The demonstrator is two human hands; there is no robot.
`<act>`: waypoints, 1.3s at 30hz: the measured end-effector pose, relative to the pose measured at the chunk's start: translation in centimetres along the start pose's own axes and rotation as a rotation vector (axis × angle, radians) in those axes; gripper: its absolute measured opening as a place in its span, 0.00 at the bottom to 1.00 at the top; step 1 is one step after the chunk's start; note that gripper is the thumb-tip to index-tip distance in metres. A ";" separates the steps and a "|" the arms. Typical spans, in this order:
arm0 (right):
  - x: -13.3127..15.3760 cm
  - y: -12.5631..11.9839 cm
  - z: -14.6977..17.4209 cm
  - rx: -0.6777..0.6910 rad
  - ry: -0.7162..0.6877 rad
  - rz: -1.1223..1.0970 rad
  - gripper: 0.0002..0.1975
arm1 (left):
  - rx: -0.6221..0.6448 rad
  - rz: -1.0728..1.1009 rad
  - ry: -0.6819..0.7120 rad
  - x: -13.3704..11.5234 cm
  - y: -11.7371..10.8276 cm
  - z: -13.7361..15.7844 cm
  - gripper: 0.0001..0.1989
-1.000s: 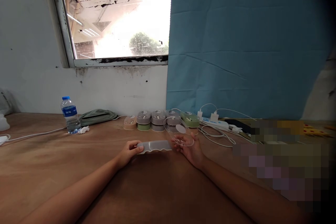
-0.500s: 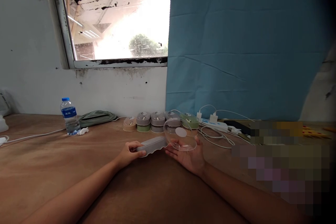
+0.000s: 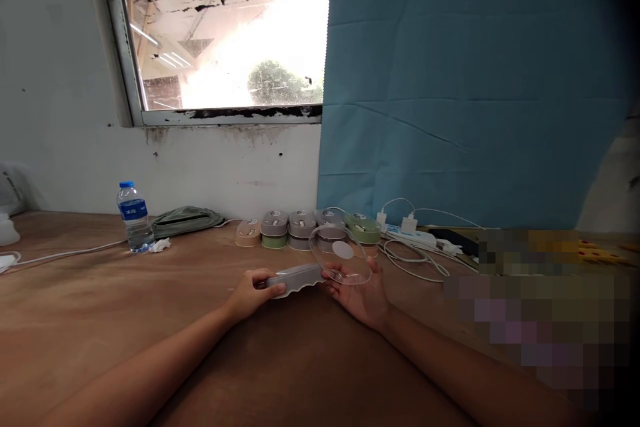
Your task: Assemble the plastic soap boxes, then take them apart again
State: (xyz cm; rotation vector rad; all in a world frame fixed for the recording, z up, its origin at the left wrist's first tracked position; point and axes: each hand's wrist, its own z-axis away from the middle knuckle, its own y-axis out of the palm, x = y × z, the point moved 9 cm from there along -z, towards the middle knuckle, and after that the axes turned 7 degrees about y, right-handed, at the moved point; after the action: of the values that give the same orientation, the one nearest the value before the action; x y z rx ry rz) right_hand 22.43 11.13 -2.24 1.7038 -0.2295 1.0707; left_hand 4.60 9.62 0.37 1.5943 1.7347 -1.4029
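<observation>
My left hand (image 3: 256,295) grips the near-left end of a translucent grey plastic piece (image 3: 299,278) with a wavy lower edge, thumb on the front side. In my right hand (image 3: 364,297), palm turned up, is a clear rounded plastic cover (image 3: 356,265) bearing a white round patch. The cover is tilted, its lower rim between the thumb and fingers. The right end of the grey piece meets the fingertips of my right hand; whether they press on it I cannot tell. Both pieces are held above the brown table (image 3: 200,280).
Behind my hands, several oval boxes in grey, green and beige, such as a grey box (image 3: 275,220), line the wall, some stacked. A water bottle (image 3: 134,219), crumpled tissue (image 3: 161,245) and green pouch (image 3: 187,221) are left. A power strip (image 3: 410,235) with white cables is right.
The clear cover has shifted slightly left, nearer the grey piece, and tilted a little. Both hands keep their holds. The whole view has moved slightly.
</observation>
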 end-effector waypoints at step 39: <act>-1.2 0.9 0.2 0.042 0.120 0.139 0.33 | -0.429 -0.853 0.456 -2.3 -9.2 1.1 0.09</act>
State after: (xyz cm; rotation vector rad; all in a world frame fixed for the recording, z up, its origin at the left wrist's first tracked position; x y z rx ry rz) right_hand 21.26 10.16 -2.54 1.6734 -0.2525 1.2839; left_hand -3.40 8.91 5.45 1.0001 2.9656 -0.8529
